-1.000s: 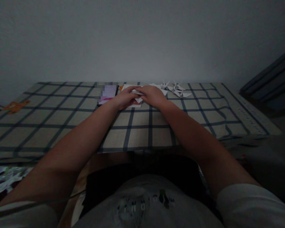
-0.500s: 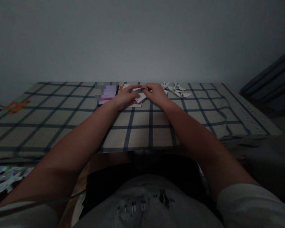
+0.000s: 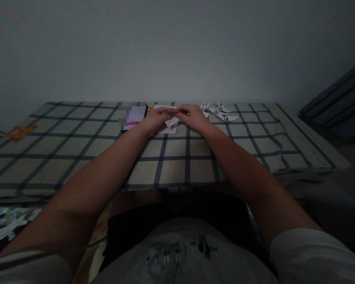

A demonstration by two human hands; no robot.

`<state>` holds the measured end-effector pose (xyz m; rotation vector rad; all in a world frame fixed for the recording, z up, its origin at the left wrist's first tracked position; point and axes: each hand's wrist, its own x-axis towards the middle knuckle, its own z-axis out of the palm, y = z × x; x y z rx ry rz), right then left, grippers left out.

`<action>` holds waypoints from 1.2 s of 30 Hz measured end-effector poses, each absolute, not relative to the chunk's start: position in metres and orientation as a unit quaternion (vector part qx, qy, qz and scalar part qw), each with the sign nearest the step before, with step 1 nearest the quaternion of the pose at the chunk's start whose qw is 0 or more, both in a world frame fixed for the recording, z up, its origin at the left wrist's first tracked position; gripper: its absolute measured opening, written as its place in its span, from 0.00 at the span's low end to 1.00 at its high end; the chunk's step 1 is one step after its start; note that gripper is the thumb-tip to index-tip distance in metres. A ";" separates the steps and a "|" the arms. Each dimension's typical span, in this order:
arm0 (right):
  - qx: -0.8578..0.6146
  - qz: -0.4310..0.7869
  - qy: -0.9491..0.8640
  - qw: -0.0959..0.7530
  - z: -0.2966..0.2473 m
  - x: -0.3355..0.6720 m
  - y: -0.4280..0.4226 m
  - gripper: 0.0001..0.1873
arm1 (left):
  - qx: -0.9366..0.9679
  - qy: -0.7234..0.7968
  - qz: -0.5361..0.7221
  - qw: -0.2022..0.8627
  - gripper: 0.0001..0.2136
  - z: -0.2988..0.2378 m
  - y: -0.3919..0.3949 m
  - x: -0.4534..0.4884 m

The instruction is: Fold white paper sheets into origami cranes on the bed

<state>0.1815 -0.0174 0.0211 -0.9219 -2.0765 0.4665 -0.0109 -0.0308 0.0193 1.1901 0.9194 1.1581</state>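
Note:
A small folded piece of white paper (image 3: 172, 122) is held between my two hands, low over the table. My left hand (image 3: 157, 120) pinches its left side with thumb and fingers. On the other side, the fingertips of my right hand (image 3: 192, 114) close on its upper right edge. Beneath the hands lies a flat white sheet or booklet (image 3: 172, 130), partly covered by them. Several folded paper cranes (image 3: 220, 109) stand just right of my right hand. The folded paper's far side is hidden by my fingers.
A phone (image 3: 136, 115) with a lit screen lies left of my left hand. The checked tablecloth (image 3: 174, 165) covers the table, which meets a grey wall (image 3: 177, 51). An orange object (image 3: 20, 133) lies at the far left. Papers (image 3: 12, 223) show below the table's left edge.
The folded paper has tilted, so its upper edge now appears as a thin line between my fingertips. Both hands have shifted only slightly, and my right fingers have moved along the paper.

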 end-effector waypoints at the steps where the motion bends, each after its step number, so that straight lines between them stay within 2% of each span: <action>1: -0.361 0.206 -0.814 0.407 0.021 0.182 -0.017 0.19 | 0.510 0.393 0.504 0.575 0.13 0.021 -0.031 -0.011; 6: -0.355 0.332 -0.753 0.444 0.018 0.184 -0.010 0.19 | 0.506 0.400 0.508 0.571 0.09 0.024 -0.028 -0.012; 10: -0.347 0.351 -0.738 0.460 0.014 0.185 -0.005 0.15 | 0.509 0.391 0.496 0.585 0.06 0.021 -0.025 -0.012; 13: -0.338 0.376 -0.724 0.470 0.015 0.185 -0.006 0.16 | 0.515 0.384 0.489 0.590 0.06 0.020 -0.026 -0.012; 17: -0.330 0.442 -0.695 0.461 0.020 0.187 -0.010 0.17 | 0.511 0.387 0.495 0.586 0.11 0.024 -0.027 -0.014; 21: -0.312 0.504 -0.684 0.424 0.021 0.191 -0.013 0.17 | 0.498 0.386 0.498 0.596 0.08 0.027 -0.028 -0.014; 25: -0.306 0.532 -0.666 0.425 0.021 0.192 -0.013 0.16 | 0.491 0.387 0.500 0.599 0.05 0.028 -0.029 -0.013; 29: -0.299 0.549 -0.650 0.432 0.020 0.193 -0.012 0.17 | 0.495 0.383 0.493 0.605 0.07 0.027 -0.028 -0.014; 36: -0.303 0.537 -0.681 0.395 0.018 0.194 -0.008 0.20 | 0.516 0.384 0.473 0.601 0.10 0.024 -0.028 -0.014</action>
